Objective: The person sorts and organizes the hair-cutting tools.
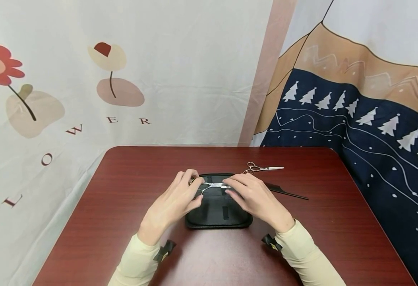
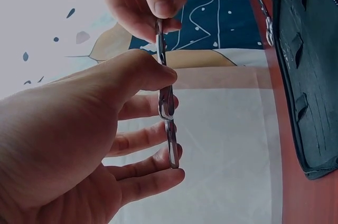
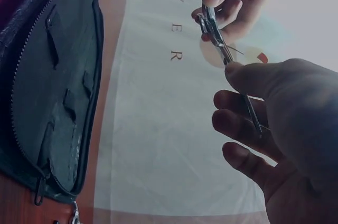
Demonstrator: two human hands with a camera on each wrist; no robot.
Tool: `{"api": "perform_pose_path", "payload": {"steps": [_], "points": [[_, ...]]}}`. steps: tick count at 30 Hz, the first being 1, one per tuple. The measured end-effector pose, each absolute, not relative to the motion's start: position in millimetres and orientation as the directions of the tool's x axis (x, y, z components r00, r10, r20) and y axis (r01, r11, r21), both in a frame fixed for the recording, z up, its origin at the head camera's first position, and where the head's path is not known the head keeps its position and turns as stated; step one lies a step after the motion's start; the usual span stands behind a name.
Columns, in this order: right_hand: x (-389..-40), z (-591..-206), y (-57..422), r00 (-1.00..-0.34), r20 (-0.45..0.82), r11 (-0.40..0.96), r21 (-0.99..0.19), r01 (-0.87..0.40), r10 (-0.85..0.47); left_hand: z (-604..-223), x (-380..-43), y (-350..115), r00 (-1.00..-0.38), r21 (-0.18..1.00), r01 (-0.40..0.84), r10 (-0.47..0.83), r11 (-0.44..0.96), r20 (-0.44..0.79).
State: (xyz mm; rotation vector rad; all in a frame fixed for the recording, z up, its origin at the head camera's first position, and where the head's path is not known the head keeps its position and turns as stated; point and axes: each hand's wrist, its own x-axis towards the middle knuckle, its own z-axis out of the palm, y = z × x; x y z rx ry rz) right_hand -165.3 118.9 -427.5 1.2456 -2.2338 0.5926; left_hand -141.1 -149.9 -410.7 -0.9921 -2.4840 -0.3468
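A pair of silver hairdressing scissors [image 1: 214, 185] is held level above an opened black zip case [image 1: 212, 212]. My left hand [image 1: 178, 196] grips the finger-ring end, its thumb pressed on one side and fingers behind. At the blade end, my right hand [image 1: 255, 194] pinches the scissors between thumb and fingers. The left wrist view shows the scissors [image 2: 166, 97] edge-on, stretched between both hands. Seen from the right wrist, the blades [image 3: 251, 110] pass under the right thumb, and the case [image 3: 68, 71] shows small loops inside.
Behind the case on the red-brown table [image 1: 141, 159] lies a second pair of scissors [image 1: 269, 168]. A black comb [image 1: 287, 193] lies to the case's right, partly hidden by the right hand. Printed curtains [image 1: 194, 79] hang behind the table.
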Motion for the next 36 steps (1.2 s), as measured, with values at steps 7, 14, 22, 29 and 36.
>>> {"api": "perform_pose_path", "payload": {"steps": [7,14,22,29,36], "points": [[-164.8,-430.3,118.9,-0.47,0.608,0.46,-0.186,-0.868,-0.64,-411.3,-140.6,-149.1,-0.64,0.06,0.703,0.593,0.709,0.489],[-164.4,-432.4,119.1,-0.479,0.606,0.444,-0.22,-0.868,-0.635,-411.8,-142.1,-148.9,-0.64,0.057,0.704,0.597,0.708,0.484],[-165.6,-434.1,119.5,-0.45,0.638,0.46,-0.164,-0.873,-0.625,-412.9,-146.4,-148.9,-0.621,0.04,0.709,0.596,0.704,0.51],[-165.5,-433.3,121.1,-0.444,0.64,0.475,-0.138,-0.869,-0.627,-411.4,-148.1,-148.1,-0.619,0.031,0.704,0.591,0.71,0.518],[-166.4,-433.6,121.2,-0.399,0.681,0.463,-0.1,-0.881,-0.614,-409.1,-148.2,-147.6,-0.625,0.057,0.708,0.588,0.704,0.513]]}}
